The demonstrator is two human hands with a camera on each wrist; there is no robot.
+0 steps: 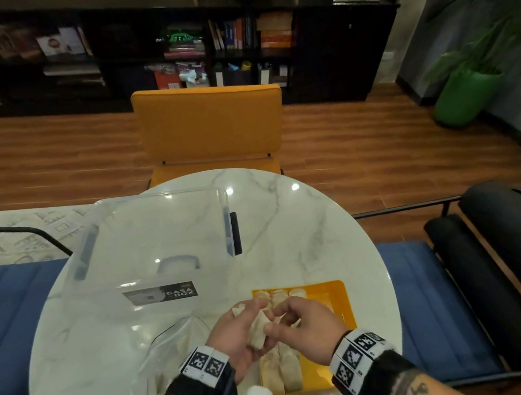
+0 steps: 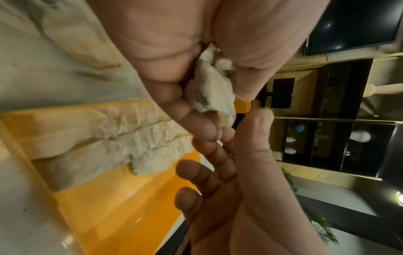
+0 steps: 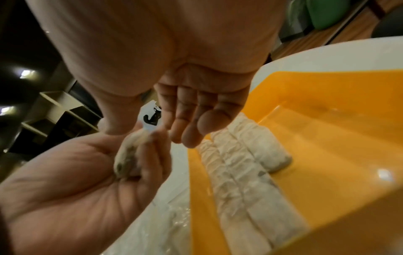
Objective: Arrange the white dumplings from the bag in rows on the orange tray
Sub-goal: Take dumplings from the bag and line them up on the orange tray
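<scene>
An orange tray (image 1: pixel 336 291) lies near the front of the round marble table, with rows of white dumplings (image 1: pixel 290 364) along its left side. My left hand (image 1: pixel 246 321) hovers over the tray's left edge and grips a white dumpling (image 1: pixel 258 333) in its curled fingers. My right hand (image 1: pixel 275 320) meets it from the right, with thumb and forefinger pinching the dumpling's upper end. The left wrist view shows the held dumpling (image 2: pixel 209 91) above the rows of dumplings (image 2: pixel 122 138). The clear bag (image 1: pixel 171 352) lies left of the tray with more dumplings inside.
A clear plastic box (image 1: pixel 156 247) with a dark label stands on the table behind the bag. An orange chair (image 1: pixel 210 126) faces the table's far side. The right half of the tray (image 3: pixel 327 138) is bare. Blue cushions flank the table.
</scene>
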